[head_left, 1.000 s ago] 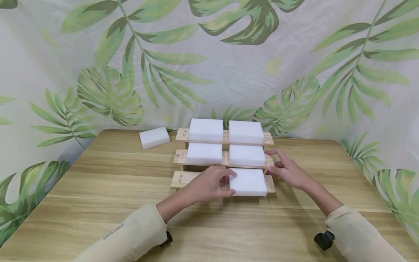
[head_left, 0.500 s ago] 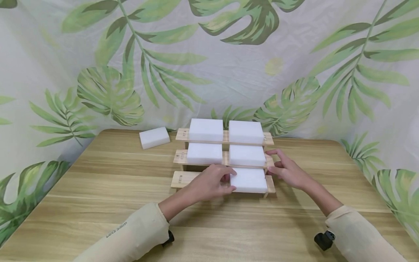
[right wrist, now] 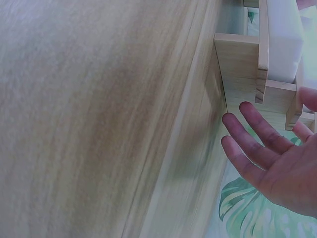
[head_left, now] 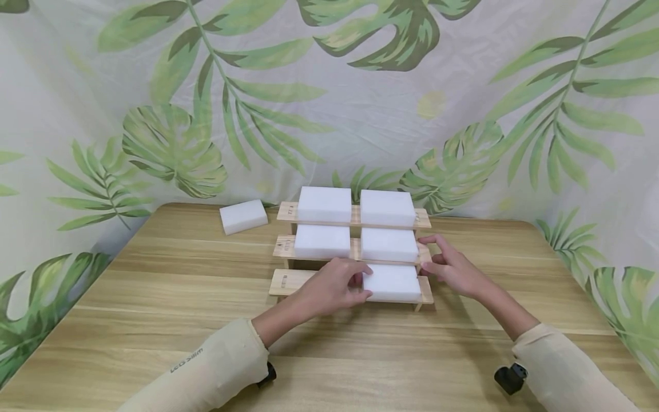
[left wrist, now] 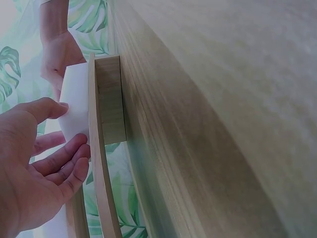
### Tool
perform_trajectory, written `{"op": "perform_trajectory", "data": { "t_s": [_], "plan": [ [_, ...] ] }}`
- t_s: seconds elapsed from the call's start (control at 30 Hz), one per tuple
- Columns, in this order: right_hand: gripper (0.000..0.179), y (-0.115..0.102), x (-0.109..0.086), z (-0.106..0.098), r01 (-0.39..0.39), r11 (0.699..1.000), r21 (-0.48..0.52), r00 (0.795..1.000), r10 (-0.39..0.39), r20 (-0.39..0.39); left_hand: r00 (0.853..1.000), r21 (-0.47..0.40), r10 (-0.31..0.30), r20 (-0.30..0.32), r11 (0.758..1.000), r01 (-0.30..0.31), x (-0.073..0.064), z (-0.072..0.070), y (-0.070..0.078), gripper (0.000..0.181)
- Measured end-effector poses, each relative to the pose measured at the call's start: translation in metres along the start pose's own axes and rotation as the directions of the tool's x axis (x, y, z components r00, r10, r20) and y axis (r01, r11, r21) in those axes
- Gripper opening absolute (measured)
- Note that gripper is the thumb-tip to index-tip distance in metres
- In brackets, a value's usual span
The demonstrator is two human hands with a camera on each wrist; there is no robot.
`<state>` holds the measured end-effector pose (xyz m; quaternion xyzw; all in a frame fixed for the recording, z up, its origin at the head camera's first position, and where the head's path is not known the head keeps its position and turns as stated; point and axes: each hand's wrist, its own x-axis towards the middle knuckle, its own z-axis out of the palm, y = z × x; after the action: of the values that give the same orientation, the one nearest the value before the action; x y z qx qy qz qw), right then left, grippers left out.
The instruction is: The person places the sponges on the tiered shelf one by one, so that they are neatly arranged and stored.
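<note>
A three-step wooden rack (head_left: 288,280) stands on the table, each step a plank on side supports. On the right of its lowest step lies a white foam block (head_left: 393,284). My left hand (head_left: 329,289) pinches this block's left end, thumb at the front and index finger at the back; the left wrist view shows the other fingers (left wrist: 67,171) loosely bent beside it. At the middle step's right end, my right hand (head_left: 453,269) holds the rack between thumb and index finger. Its other fingers (right wrist: 252,144) stretch out free in the right wrist view.
Two white foam blocks sit on the top step, including a left one (head_left: 324,203). Two more lie on the middle step, including a right one (head_left: 388,243). One loose foam block (head_left: 243,216) rests on the wooden table (head_left: 170,274) at the back left. Leaf-print cloth (head_left: 360,114) hangs behind.
Pinched by my left hand, the lowest block has slid back a little onto its step, so its front no longer overhangs the plank as much. My right hand stays in place.
</note>
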<state>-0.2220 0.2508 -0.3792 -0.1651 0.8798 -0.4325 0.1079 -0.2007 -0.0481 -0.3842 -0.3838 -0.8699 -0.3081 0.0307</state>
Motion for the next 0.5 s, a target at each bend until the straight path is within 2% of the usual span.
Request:
{"op": "perform_trajectory", "data": {
  "t_s": [0.5],
  "plan": [
    [0.051,-0.0005,-0.0004,0.0005,-0.002,1.0,-0.003,1.0,0.002,-0.005,1.0,-0.002,-0.009,0.007,1.0,0.009,0.0001,-0.0003,0.0009,0.03]
  ]
}}
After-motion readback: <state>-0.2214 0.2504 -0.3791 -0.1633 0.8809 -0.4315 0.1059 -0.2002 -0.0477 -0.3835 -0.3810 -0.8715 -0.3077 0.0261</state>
